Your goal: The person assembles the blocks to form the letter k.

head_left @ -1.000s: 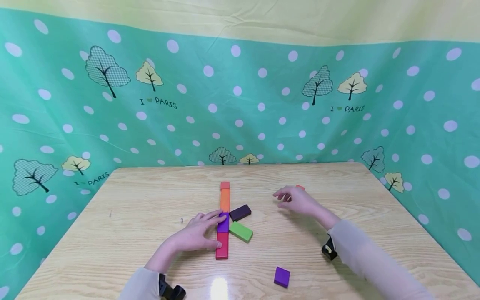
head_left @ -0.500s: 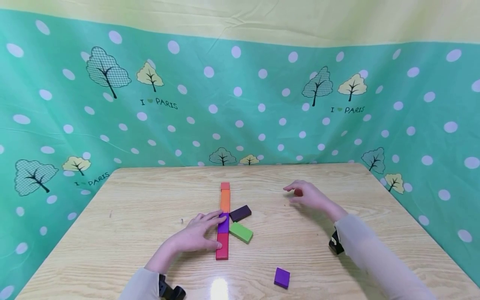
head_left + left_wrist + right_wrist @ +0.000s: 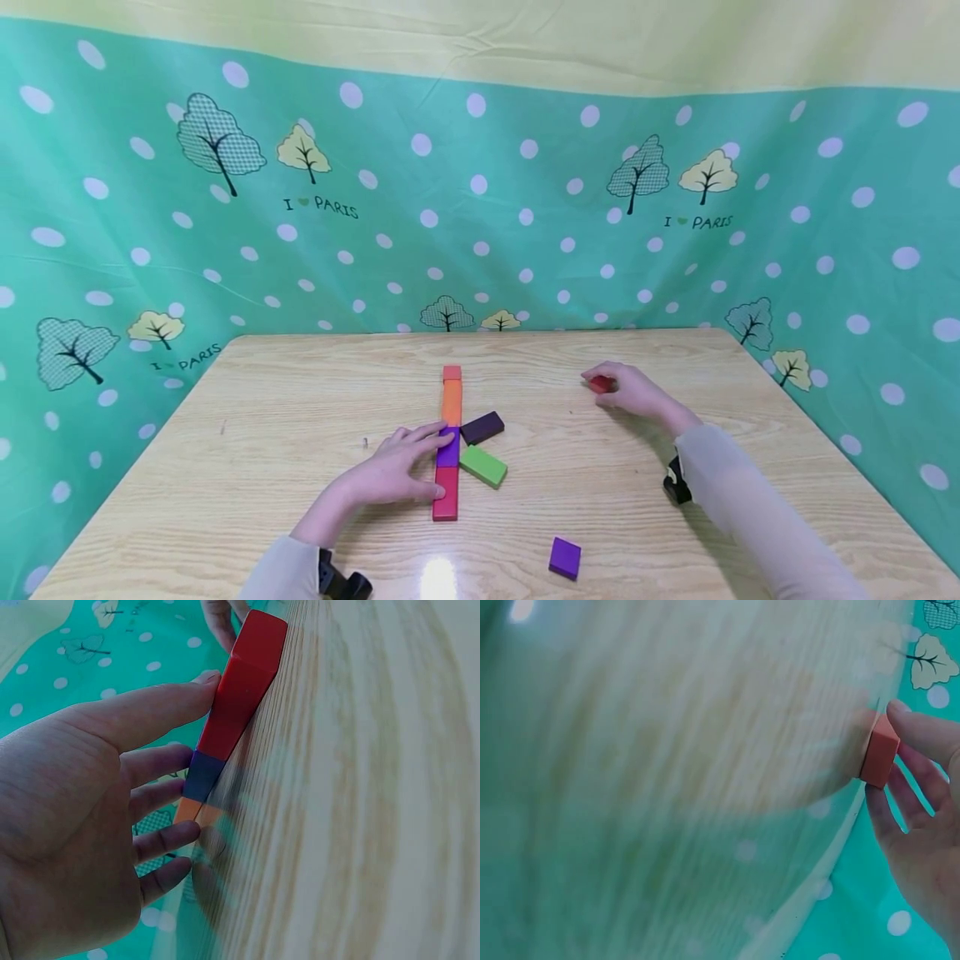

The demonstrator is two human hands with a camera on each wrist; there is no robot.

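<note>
A row of end-to-end blocks runs away from me in the head view: a red block [image 3: 446,497], a purple block [image 3: 448,450], an orange block [image 3: 452,402] and a small coral block [image 3: 452,373]. My left hand [image 3: 393,471] rests along the row's left side, fingers spread loosely; its thumb touches the red block and its fingers reach the purple one. Toward the far right of the table, my right hand [image 3: 633,392] pinches a small orange-red block [image 3: 880,754] between thumb and fingers. The right wrist view shows that block low at the tabletop.
Just right of the row lie a dark block [image 3: 482,427] and a green block [image 3: 483,466], both angled. A purple square block [image 3: 565,558] sits nearer the front of the wooden table [image 3: 247,467]. A patterned teal curtain [image 3: 390,208] hangs behind the table.
My right hand has moved a little farther right, and its fingers have closed around the orange-red block. The left hand and the row of blocks have stayed in place.
</note>
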